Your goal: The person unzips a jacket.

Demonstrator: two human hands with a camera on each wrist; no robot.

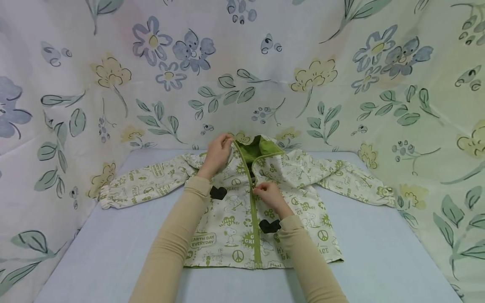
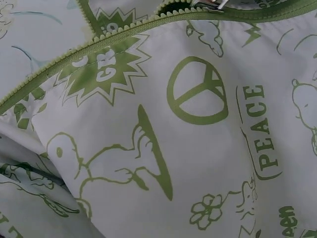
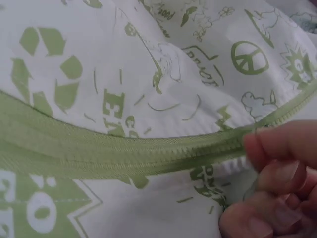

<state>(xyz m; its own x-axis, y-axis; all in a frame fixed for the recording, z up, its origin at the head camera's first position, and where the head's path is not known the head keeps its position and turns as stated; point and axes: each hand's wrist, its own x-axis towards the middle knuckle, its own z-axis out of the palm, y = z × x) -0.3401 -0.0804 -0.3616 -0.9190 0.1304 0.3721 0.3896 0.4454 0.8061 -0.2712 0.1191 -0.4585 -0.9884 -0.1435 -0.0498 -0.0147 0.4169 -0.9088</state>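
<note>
A white jacket with green prints lies front up, sleeves spread out. Its green zipper is closed along the lower part; above the slider the two toothed edges part and show the green lining. My left hand pinches the top of the left front edge near the collar. At the chest, my right hand pinches the zipper pull between thumb and forefinger; the right wrist view shows these fingers at the zipper, covering most of the pull. The left wrist view shows the metal slider but no hand.
Underneath is a pale blue table. Floral cloth hangs behind and along both sides. The left sleeve in view and the right one reach towards the table's sides. A black shape sits beside the left cuff, another beside the right.
</note>
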